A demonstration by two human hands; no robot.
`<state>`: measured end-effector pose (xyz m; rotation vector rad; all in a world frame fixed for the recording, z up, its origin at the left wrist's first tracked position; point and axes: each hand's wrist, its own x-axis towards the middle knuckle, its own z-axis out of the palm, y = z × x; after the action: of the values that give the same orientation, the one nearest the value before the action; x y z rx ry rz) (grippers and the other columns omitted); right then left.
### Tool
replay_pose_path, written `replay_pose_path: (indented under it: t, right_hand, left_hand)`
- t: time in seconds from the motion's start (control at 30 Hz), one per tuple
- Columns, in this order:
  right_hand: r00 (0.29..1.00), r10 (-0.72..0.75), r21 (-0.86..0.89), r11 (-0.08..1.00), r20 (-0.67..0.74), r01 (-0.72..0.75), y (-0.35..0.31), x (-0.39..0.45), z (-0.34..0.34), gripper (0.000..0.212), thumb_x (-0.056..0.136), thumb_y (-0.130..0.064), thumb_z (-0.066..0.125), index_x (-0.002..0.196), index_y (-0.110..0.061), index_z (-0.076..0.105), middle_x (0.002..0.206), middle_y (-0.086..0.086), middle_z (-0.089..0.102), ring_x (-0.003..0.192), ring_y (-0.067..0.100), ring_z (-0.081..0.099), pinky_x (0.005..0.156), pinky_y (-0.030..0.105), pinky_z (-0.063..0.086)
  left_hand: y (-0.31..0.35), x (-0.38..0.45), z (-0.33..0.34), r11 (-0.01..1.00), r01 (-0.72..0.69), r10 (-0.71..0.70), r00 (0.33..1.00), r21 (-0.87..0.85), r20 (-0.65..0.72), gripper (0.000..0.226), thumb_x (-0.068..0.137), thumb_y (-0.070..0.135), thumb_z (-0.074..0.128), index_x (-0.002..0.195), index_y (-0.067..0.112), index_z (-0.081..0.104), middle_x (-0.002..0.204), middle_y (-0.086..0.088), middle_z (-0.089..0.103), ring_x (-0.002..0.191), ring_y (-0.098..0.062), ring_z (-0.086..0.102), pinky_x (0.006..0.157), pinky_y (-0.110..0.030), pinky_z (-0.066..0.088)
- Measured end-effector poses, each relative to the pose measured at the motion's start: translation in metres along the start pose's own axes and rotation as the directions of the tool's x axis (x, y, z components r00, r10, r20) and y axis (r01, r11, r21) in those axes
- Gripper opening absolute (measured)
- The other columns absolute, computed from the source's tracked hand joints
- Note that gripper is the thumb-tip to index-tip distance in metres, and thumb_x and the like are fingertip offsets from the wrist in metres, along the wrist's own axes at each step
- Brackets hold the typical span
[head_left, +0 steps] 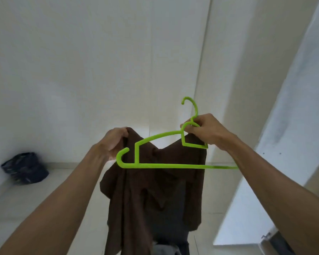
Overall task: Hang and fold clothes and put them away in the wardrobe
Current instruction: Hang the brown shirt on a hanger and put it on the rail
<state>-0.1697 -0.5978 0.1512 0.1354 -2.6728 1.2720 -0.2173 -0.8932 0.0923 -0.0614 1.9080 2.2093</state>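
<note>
Overhead, right hand [206, 131] pinching green hanger [166, 165], brown garment [155, 190] behind

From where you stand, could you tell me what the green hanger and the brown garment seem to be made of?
The green hanger looks like moulded plastic: uniform bright colour, smooth rounded bars with a slight sheen. The brown garment looks like soft matte fabric, perhaps cotton, since it drapes in loose folds; the weave is too blurred to confirm.

hanger [166, 165]: green plastic, smooth, slight sheen | garment [155, 196]: dark brown cloth, matt, soft, creased | bag [25, 169]: dark plastic film, crinkled, faintly glossy | wall [99, 61]: white panels, smooth, matt | floor [35, 199]: pale tiles, smooth, low gloss | door [284, 144]: white, smooth; small metal fittings at its edge
</note>
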Motion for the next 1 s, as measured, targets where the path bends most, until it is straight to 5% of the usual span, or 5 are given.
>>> replay_pose_path:
  t: [0.3, 0.47, 0.63, 0.83, 1.0]
  right_hand:
    - [0.965, 0.047, 0.516, 0.837, 0.258, -0.179, -0.016, -0.033, 0.056, 0.036, 0.068, -0.059, 0.078, 0.092, -0.033, 0.078, 0.094, 0.008, 0.073, 0.089, 0.034, 0.055, 0.063, 0.038, 0.036]
    - [0.998, 0.020, 0.731, 0.680, 0.060, -0.058, -0.032, -0.033, 0.044, 0.023, 0.095, -0.033, 0.065, 0.081, -0.020, 0.077, 0.071, 0.001, 0.072, 0.062, 0.023, 0.064, 0.062, 0.036, 0.046]
    - [0.994, 0.093, 0.780, 0.626, -0.065, -0.008, -0.049, -0.034, 0.011, 0.026, 0.100, -0.043, 0.056, 0.091, -0.021, 0.067, 0.053, -0.004, 0.053, 0.036, 0.013, 0.044, 0.033, 0.020, 0.026]
    - [0.967, 0.116, 0.696, 0.714, -0.225, 0.077, -0.060, -0.031, -0.008, 0.032, 0.103, -0.041, 0.051, 0.082, -0.019, 0.060, 0.049, -0.005, 0.046, 0.035, 0.013, 0.042, 0.034, 0.022, 0.027]
    - [0.958, 0.116, 0.661, 0.744, -0.264, 0.092, -0.051, -0.029, -0.020, 0.029, 0.102, -0.040, 0.054, 0.084, -0.021, 0.065, 0.057, -0.003, 0.052, 0.043, 0.017, 0.045, 0.041, 0.026, 0.030]
  left_hand:
    - [0.089, -0.063, 0.077, 0.914, -0.360, 0.393, 0.898, -0.184, 0.195, 0.026, 0.082, -0.008, 0.031, 0.078, 0.006, 0.052, 0.065, -0.009, 0.051, 0.054, -0.017, 0.054, 0.051, -0.023, 0.048]
    - [0.084, -0.075, 0.061, 0.893, -0.240, 0.394, 0.825, -0.379, 0.405, 0.019, 0.073, 0.005, 0.060, 0.091, 0.009, 0.066, 0.090, -0.012, 0.061, 0.082, -0.023, 0.062, 0.084, -0.036, 0.052]
    - [0.054, -0.071, 0.028, 0.925, -0.360, 0.354, 0.933, 0.119, 0.070, 0.021, 0.094, 0.025, 0.057, 0.101, 0.014, 0.073, 0.102, -0.007, 0.072, 0.098, -0.026, 0.069, 0.080, -0.039, 0.056]
    - [0.024, -0.077, 0.036, 0.963, -0.016, -0.116, 0.876, 0.268, 0.469, 0.101, 0.066, 0.089, 0.049, 0.129, 0.013, 0.065, 0.126, -0.015, 0.068, 0.119, -0.036, 0.064, 0.088, -0.051, 0.053]
    - [0.040, -0.081, 0.067, 0.971, -0.116, 0.056, 0.962, 0.210, 0.269, 0.037, 0.089, 0.021, 0.074, 0.116, -0.004, 0.067, 0.111, -0.023, 0.072, 0.100, -0.034, 0.072, 0.082, -0.050, 0.061]
